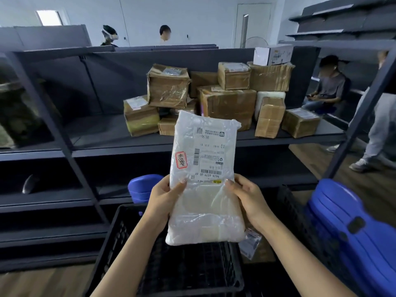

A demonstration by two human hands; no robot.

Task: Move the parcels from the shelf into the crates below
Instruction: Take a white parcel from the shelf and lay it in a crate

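left hand (pixel 165 195): grips the left edge of the white parcel (pixel 205 179), thumb on front, fingers behind
right hand (pixel 248 196): grips the right edge of the same parcel, thumb on front
white parcel: soft plastic bag, held upright in the air between both hands, label (pixel 211 155) facing the camera and upside down, red-bordered sticker (pixel 181 159) at its left side
parcel position: in front of the shelf (pixel 107 140), above the black crate (pixel 171 264)
black crate: on the floor below, inside mostly hidden by parcel and arms
second crate (pixel 300 221): to the right, a brown parcel (pixel 260 247) partly seen inside
shelf: pile of brown boxes (pixel 227 103) on its right half, one white box (pixel 273 54) on top
blue stools (pixel 351 228): stacked at right
background: people behind and beside the shelf
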